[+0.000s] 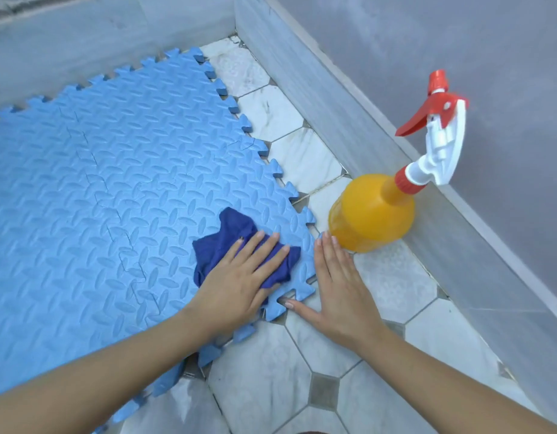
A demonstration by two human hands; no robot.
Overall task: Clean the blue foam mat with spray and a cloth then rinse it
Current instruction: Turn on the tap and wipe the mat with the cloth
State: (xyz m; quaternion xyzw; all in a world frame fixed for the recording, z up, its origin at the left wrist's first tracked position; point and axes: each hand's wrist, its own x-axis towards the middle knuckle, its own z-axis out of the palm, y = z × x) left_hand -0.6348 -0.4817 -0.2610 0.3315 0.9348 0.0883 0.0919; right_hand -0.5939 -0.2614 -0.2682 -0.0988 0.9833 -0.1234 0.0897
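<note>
A blue foam mat of interlocking tiles lies flat on the tiled floor and fills the left of the view. A crumpled dark blue cloth rests near its right edge. My left hand presses flat on the cloth, fingers spread. My right hand lies flat on the floor beside the mat's toothed edge, holding nothing, its thumb at the mat's edge. An orange spray bottle with a red and white trigger head stands upright on the floor just beyond my right fingertips.
The floor is pale marble tile with small grey diamond insets. A low grey stone ledge and wall run along the right, close behind the bottle. Another grey wall borders the mat's far side.
</note>
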